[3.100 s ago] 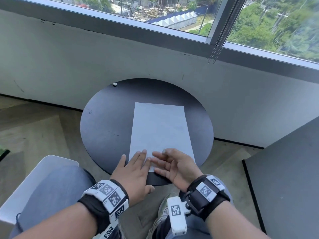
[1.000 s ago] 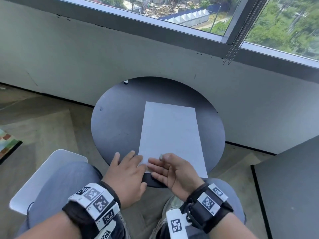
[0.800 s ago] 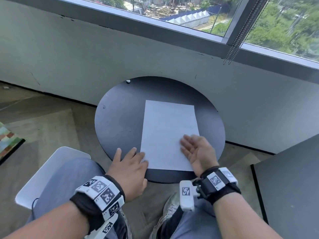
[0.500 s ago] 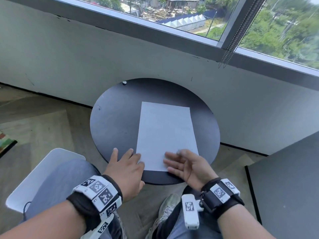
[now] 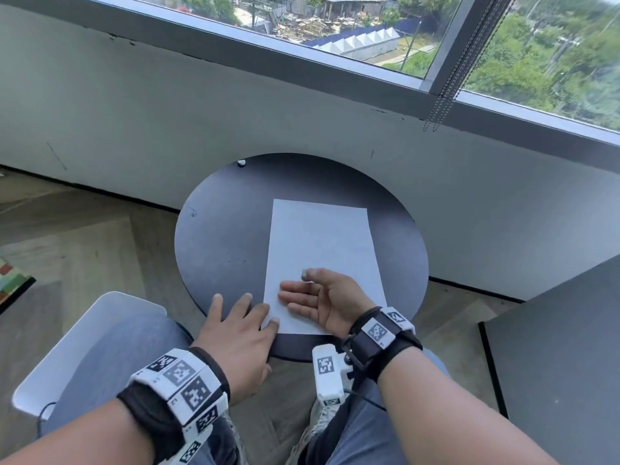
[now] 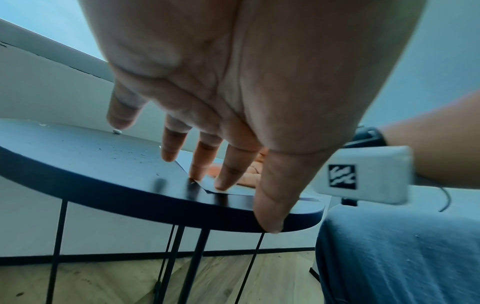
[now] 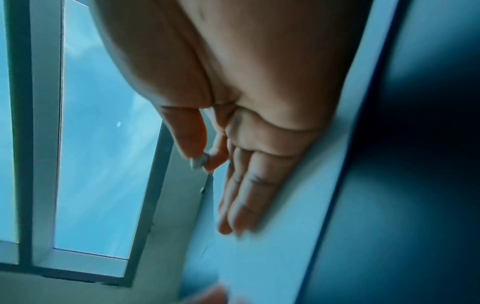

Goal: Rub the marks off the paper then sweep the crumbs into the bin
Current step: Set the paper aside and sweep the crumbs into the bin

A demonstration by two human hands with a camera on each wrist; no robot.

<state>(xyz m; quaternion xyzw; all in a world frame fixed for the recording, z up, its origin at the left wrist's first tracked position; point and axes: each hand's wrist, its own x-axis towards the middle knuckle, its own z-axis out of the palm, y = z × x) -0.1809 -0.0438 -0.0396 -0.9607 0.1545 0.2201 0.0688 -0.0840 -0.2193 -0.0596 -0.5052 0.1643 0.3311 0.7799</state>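
I see the right hand [image 5: 327, 302] edge-down on the sheet of paper [image 5: 322, 250], three fingers straight, thumb and index pinching a small grey eraser [image 5: 304, 273] just above them. Left hand [image 5: 240, 333] flat, fingers spread and straight: fingertips pin the paper's near-left corner, the rest on the round black table [image 5: 221, 236], thumb hanging past the table edge. Dark crumbs [image 6: 116, 153] scattered on the tabletop left of the left hand. Small white bit [image 5: 241, 163] at the table's far rim. I can't spot any bin.
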